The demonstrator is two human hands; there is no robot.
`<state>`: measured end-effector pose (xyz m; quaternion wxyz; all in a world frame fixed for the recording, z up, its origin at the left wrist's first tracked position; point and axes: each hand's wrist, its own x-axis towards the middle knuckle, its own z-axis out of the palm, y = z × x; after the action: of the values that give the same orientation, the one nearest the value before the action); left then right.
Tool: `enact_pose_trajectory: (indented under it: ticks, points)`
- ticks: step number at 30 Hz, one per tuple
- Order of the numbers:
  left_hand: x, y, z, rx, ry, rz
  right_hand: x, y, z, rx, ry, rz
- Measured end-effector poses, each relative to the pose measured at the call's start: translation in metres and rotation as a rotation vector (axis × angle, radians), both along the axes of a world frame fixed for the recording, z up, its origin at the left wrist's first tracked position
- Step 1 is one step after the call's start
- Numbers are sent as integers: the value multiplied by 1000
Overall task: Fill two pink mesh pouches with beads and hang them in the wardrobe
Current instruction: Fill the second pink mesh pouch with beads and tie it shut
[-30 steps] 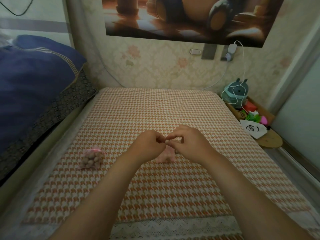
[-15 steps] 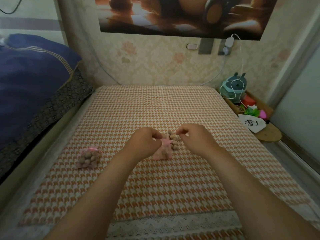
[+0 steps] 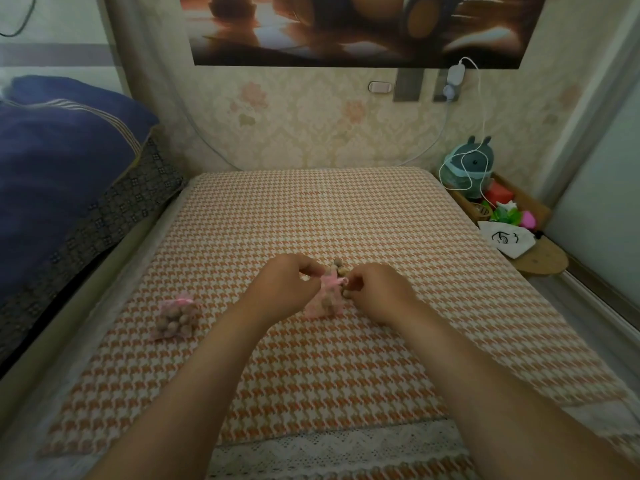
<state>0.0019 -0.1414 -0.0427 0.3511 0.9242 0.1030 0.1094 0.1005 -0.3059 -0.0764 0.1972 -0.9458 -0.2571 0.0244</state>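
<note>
Here, the left hand (image 3: 287,287) pinches the top of a pink mesh pouch (image 3: 323,301) with curled fingers; the right hand (image 3: 379,291), fingers curled too, pinches the same pouch by its pink ribbon; the pouch sits between them on the checked bed cover (image 3: 346,209), partly filled; a few loose beads (image 3: 341,268) lie just behind it, near the right hand, too small to count; a second pouch (image 3: 176,317), full of beads with a pink ribbon at its neck, lies well apart to the left; blue bedding (image 3: 59,161) lies beyond the cover's left edge.
</note>
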Motion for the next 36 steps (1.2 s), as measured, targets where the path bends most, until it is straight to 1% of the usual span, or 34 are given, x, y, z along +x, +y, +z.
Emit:
enact_pose_trajectory:
  ticks: [2, 6, 12, 17, 19, 23, 25, 27, 29, 31, 36]
  points:
    - [0, 0, 0, 5, 3, -3, 1, -1, 3, 18, 21, -6]
    - [0, 1, 1, -6, 2, -10, -4, -1, 0, -48, 55, 30]
    - [0, 6, 3, -11, -5, 2, -11, 11, -8, -7, 1, 25]
    - [-1, 18, 4, -15, 25, 13, -12, 12, -3, 3, 14, 32]
    - [-2, 18, 3, -14, 24, 4, -8, 11, 4, 116, 21, 17]
    - [0, 18, 3, -8, 20, -24, -10, 12, 32, 461, 58, 52]
    - [2, 20, 2, -12, 32, -25, -17, 13, 43, 546, 67, 98]
    - [3, 21, 2, -34, 39, -25, -25, 15, 47, 482, 11, 162]
    - [4, 21, 1, -55, 39, -30, -30, 19, 44, 314, -82, 222]
    - [4, 23, -1, -68, 41, -28, -31, 23, 40, 220, -101, 245]
    - [5, 29, -4, -124, 49, -16, -30, 27, 40, 235, -110, 221]
